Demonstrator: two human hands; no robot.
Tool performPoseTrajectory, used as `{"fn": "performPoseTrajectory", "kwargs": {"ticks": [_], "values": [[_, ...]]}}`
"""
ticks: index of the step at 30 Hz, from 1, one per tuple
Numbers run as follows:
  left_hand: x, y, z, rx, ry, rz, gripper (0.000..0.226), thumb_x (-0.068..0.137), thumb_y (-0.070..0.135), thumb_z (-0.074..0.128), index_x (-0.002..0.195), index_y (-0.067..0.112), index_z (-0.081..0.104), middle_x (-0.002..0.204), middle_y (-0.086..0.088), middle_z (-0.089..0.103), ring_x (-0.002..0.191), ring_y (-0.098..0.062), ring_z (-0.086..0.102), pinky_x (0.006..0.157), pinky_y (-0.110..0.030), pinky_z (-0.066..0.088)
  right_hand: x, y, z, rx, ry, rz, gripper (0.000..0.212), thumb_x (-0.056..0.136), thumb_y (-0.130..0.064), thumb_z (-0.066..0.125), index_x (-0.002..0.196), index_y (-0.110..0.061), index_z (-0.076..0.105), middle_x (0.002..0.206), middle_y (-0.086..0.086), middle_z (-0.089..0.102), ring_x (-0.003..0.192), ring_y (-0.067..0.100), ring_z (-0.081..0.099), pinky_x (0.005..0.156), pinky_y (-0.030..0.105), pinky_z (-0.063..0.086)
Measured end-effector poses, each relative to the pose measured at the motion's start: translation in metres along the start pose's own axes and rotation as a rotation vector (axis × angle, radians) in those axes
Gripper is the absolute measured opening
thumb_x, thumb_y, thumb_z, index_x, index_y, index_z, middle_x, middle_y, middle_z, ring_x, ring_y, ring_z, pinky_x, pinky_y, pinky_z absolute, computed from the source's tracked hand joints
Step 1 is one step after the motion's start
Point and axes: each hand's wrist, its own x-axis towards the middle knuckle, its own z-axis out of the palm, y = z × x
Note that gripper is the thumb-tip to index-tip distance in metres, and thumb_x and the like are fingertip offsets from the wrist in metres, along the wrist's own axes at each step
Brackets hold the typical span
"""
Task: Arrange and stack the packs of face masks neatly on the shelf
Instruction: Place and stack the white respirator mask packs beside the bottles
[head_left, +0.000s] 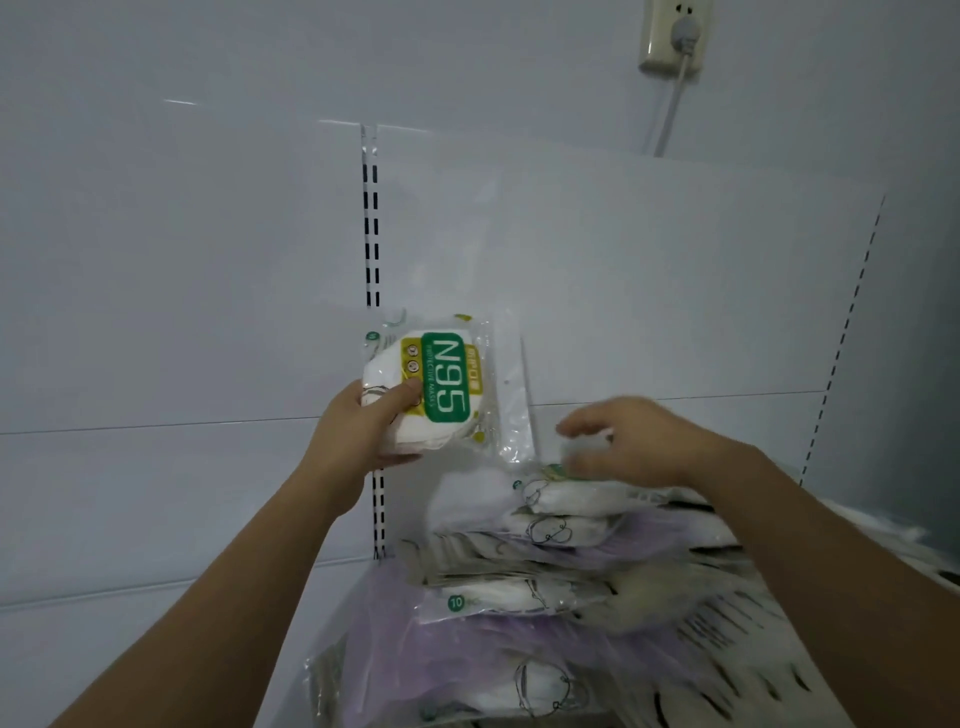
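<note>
Light: dim, cool, bluish-grey throughout.
Glare: faint sheen streaks on the wall panels (208, 260) well above the left hand (358, 431).
Blur: right hand (628, 441) smeared by motion; the mask packs (545, 571) below it are soft.
Sharpest: N95 pack (441, 384) in the left hand.
Distortion: panel lines bow toward the edges.

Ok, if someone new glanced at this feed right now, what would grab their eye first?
The green N95 pack, held up in the left hand against the white back panel, stands out most. Below it, a loose heap of mask packs slumps across the shelf, with the blurred right hand over its top pack. A wall socket with a plugged cable sits top right.
</note>
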Motion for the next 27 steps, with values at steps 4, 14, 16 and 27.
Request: {"fn": "performPoseTrajectory", "kwargs": {"ticks": [4, 14, 16, 27], "values": [[0.001, -0.009, 0.001, -0.065, -0.019, -0.036, 0.031, 0.094, 0.023, 0.069, 0.125, 0.021, 0.061, 0.111, -0.007, 0.076, 0.098, -0.030, 0.075, 0.078, -0.054, 0.061, -0.005, 0.003, 0.027, -0.284, -0.231, -0.004, 0.056, 0.079, -0.046, 0.073, 0.132, -0.031, 0.059, 0.126, -0.006, 0.062, 0.115, 0.020, 0.057, 0.099, 0.035, 0.046], [-0.004, -0.009, -0.004, 0.107, 0.027, -0.061, 0.024, 0.098, 0.030, 0.063, 0.118, 0.017, 0.060, 0.111, -0.008, 0.074, 0.097, -0.029, 0.073, 0.085, -0.055, 0.060, -0.007, 0.016, 0.007, -0.128, 0.415, -0.166, 0.011, 0.098, -0.028, 0.054, 0.096, -0.024, 0.064, 0.071, -0.005, 0.062, 0.066, 0.021, 0.058, 0.060, 0.032, 0.043], [-0.005, -0.008, -0.005, 0.129, 0.060, -0.080, 0.024, 0.095, 0.028, 0.066, 0.113, 0.014, 0.059, 0.110, -0.011, 0.073, 0.095, -0.032, 0.073, 0.084, -0.059, 0.059, -0.011, 0.009, 0.002, -0.085, 0.661, -0.264, 0.021, 0.099, -0.024, 0.053, 0.111, -0.019, 0.069, 0.085, -0.003, 0.071, 0.073, 0.021, 0.065, 0.066, 0.035, 0.053], [-0.031, 0.009, 0.025, -0.322, -0.163, -0.218, 0.063, 0.099, 0.064, 0.034, 0.112, 0.016, 0.072, 0.104, -0.013, 0.076, 0.099, -0.031, 0.072, 0.087, -0.045, 0.057, -0.007, -0.052, 0.082, -0.444, 0.870, -0.612, 0.031, 0.099, -0.017, 0.054, 0.127, -0.016, 0.068, 0.130, 0.016, 0.065, 0.117, 0.034, 0.062, 0.092, 0.048, 0.052]]}}
